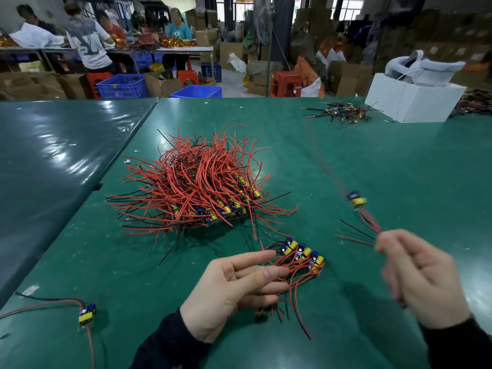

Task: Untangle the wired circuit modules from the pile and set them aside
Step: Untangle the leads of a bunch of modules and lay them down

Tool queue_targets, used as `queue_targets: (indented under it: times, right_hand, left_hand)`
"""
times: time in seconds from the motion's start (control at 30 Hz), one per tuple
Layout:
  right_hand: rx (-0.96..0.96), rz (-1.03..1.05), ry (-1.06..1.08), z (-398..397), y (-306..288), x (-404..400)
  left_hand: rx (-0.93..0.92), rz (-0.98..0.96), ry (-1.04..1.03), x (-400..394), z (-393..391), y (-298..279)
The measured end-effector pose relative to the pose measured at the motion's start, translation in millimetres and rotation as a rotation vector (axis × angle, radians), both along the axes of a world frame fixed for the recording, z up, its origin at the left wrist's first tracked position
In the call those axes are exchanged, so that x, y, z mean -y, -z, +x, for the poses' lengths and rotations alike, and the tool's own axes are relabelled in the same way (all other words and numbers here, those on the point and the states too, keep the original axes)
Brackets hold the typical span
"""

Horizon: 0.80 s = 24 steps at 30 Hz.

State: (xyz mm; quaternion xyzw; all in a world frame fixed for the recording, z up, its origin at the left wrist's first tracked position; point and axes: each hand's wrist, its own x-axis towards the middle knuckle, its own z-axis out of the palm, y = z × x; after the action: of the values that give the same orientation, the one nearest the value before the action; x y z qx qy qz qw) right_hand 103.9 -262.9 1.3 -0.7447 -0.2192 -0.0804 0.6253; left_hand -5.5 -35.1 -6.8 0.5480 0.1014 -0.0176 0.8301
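The pile point(197, 182) of wired circuit modules is lying at the centre of the frame on the green counter point(372, 169), a dense tangle of red and black leads with yellow and blue components showing along its lower right edge.

The right hand point(423, 278) is appearing at the lower right, blurred. Its grip is pinching the red leads of a single module point(356, 199), which is hanging above the counter to the upper left of the hand, also blurred, with loose red and black lead ends fanning out left of the fingertips.

The left hand point(231, 286) is lying at lower centre, palm turned up, fingers extended and relaxed; its grip is open. The fingers are overlapping the red leads of a small row of set-aside modules point(303, 253), which are sitting side by side on the counter just right of the fingertips. Whether the fingers are pressing on the leads cannot be told.

One separate module point(87, 314) with a red and a black lead is lying at the lower left of the frame, well apart from the pile.

A smaller scatter of dark-wired parts point(343, 111) is lying at the upper right beside a white box point(410, 102). People are sitting at other work surfaces in the upper left background, among blue crates point(122, 86) and cardboard boxes.
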Motion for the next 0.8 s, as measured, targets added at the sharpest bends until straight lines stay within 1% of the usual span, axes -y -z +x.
queue_targets:
  times: [0.03, 0.1, 0.17, 0.2, 0.23, 0.27, 0.3, 0.33, 0.37, 0.4, 0.43, 0.47, 0.5, 0.53, 0.57, 0.6, 0.63, 0.67, 0.7, 0.73, 0.8]
  right_hand:
    - [-0.019, 0.005, 0.086, 11.4, -1.2, 10.3]
    - [-0.108, -0.067, 0.185, 30.7, 2.7, 30.3]
    - [-0.255, -0.201, 0.217, 42.9, 11.0, 43.9]
    - [-0.303, -0.297, 0.226, 46.9, 14.1, 47.4]
    - [-0.309, -0.434, 0.240, 50.1, 15.7, 49.5]
    - [-0.275, -0.623, 0.271, 52.2, 16.0, 51.4]
    - [-0.209, -0.842, 0.324, 52.9, 13.7, 52.7]
    - [-0.124, -1.011, 0.411, 53.8, 9.8, 54.1]
    - [-0.018, -1.082, 0.491, 54.4, 3.2, 54.6]
    - [0.104, -1.041, 0.533, 54.6, -4.9, 52.8]
    - [0.235, -0.948, 0.536, 52.3, -12.2, 47.4]
    - [0.344, -0.845, 0.493, 48.1, -19.3, 36.5]
    - [0.385, -0.765, 0.390, 42.4, -27.5, 20.1]
    - [0.365, -0.732, 0.263, 37.6, -31.3, 2.5]
    - [0.266, -0.774, 0.139, 32.8, -28.6, -14.9]
    - [0.145, -0.878, 0.038, 29.5, -21.6, -31.0]
    - [0.057, -1.034, -0.032, 27.9, -14.8, -44.6]
    - [0.017, -1.153, -0.072, 28.4, -7.3, -54.9]
    - [0.003, -1.225, -0.086, 28.5, -2.0, -62.1]
    - [0.005, -1.250, -0.076, 29.9, 1.1, -66.0]
    - [0.025, -1.222, -0.061, 34.3, 7.1, -68.0]
  left_hand:
    - [-0.003, 0.012, 0.004, -0.7, 0.3, 0.5]
    - [-0.009, 0.035, 0.001, -1.9, 1.1, 1.8]
    - [-0.016, 0.045, -0.007, -2.2, 1.7, 3.1]
    - [-0.021, 0.043, -0.014, -2.0, 2.0, 3.8]
    - [-0.029, 0.038, -0.020, -1.7, 2.4, 4.3]
    - [-0.038, 0.032, -0.025, -1.0, 3.0, 4.9]
    - [-0.045, 0.030, -0.027, -0.6, 3.4, 5.5]
    - [-0.049, 0.031, -0.029, -0.4, 4.0, 6.1]
    - [-0.047, 0.033, -0.034, -0.7, 4.7, 6.8]
    - [-0.043, 0.035, -0.044, -1.1, 5.4, 7.2]
    - [-0.035, 0.036, -0.064, -1.8, 5.9, 7.6]
    - [-0.030, 0.030, -0.091, -2.4, 6.3, 7.6]
    - [-0.028, 0.017, -0.123, -3.1, 6.8, 7.0]
    - [-0.029, 0.003, -0.153, -4.0, 7.1, 6.1]
    - [-0.029, -0.003, -0.184, -5.0, 7.3, 5.2]
    - [-0.025, -0.006, -0.214, -6.1, 7.3, 4.1]
    - [-0.019, -0.009, -0.246, -7.8, 7.2, 3.1]
    - [-0.012, -0.013, -0.277, -9.4, 7.3, 1.7]
    - [-0.005, -0.011, -0.307, -11.8, 7.7, 1.1]
    - [0.003, -0.009, -0.327, -14.0, 8.0, 0.7]
    - [0.015, -0.004, -0.348, -17.8, 7.9, 0.6]
